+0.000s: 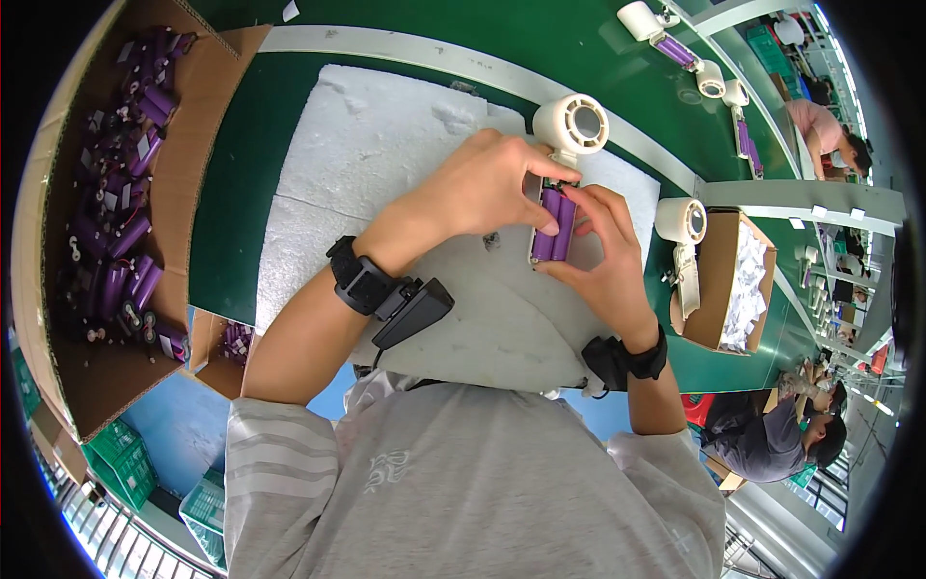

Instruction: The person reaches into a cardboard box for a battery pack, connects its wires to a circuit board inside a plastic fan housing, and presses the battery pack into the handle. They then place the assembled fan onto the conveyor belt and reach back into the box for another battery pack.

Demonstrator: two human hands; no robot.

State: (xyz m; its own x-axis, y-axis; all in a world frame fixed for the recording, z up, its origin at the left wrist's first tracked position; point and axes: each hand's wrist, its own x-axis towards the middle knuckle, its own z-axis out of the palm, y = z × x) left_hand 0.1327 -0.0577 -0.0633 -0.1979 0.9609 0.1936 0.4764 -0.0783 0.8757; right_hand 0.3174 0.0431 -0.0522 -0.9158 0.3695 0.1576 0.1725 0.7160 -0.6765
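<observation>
A white handheld fan [571, 125] lies on the white foam sheet [338, 145], its round head pointing away from me and its handle open. Two purple battery cells [554, 220] sit side by side in that handle. My left hand [487, 188] grips the handle's left side, thumb pressed on the cells and fingers up near the neck. From the right, my right hand [610, 253] holds the handle between thumb at its lower end and fingers at its upper right edge. What lies under the fingertips is hidden.
At the left stands a cardboard box [207, 145] of purple battery packs. To the right are another white fan [681, 224] and a carton of white slips [748, 280]. More opened fans [675, 50] lie on the green bench beyond a pale rail [405, 53]. Co-workers [772, 439] sit farther right.
</observation>
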